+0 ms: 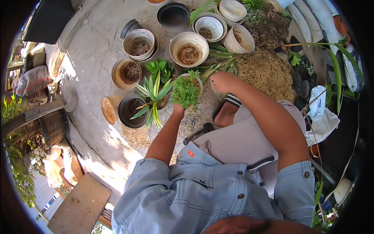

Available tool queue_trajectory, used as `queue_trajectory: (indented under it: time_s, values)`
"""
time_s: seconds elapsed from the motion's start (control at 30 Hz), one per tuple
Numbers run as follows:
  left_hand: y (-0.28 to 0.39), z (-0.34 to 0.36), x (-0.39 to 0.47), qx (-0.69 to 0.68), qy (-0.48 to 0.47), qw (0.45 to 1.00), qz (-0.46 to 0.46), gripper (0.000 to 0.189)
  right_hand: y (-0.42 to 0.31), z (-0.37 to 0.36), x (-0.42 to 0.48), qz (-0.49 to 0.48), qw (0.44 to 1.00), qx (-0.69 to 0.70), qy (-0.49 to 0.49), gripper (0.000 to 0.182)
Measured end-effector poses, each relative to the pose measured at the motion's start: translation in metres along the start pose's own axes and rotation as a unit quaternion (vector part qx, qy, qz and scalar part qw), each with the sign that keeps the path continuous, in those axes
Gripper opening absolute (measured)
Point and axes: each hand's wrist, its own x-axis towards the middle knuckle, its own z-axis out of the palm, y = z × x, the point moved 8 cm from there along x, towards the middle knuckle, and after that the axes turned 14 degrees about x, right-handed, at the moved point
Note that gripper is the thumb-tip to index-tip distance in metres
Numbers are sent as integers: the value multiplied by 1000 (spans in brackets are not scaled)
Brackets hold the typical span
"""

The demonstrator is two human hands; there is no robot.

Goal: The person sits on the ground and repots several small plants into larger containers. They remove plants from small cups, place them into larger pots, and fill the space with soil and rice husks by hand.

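Note:
A bushy green leafy plant (184, 93) grows in a pale round pot (200, 82) before me. My left hand (178, 108) reaches to the near side of this pot, its fingers hidden under the foliage. To the right of the pot is my right hand (222, 82), bent at the wrist with its fingers curled in; I see nothing held in it. Left of the leafy plant stands a potted plant with striped, sword-shaped leaves (154, 98). Just behind that is a plant with round glossy leaves (160, 69).
A wide white pot (189, 48), stacked pots (138, 44) and a black pot (128, 114) stand on the concrete floor (90, 55). Brown loose growing material (264, 74) is heaped at the right, near filled sacks (317, 22). Cut long leaves (217, 54) lie between the pots.

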Motion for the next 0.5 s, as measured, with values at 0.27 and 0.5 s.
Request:
queue_trajectory:
  time_s: [0.27, 0.5]
  values:
    - [33, -36, 4, -194, 20, 980, 38, 49, 0, -21, -26, 26, 999, -44, 11, 25]
    - [45, -22, 42, -255, 32, 966, -21, 53, 7, -24, -22, 18, 998, -50, 36, 25]
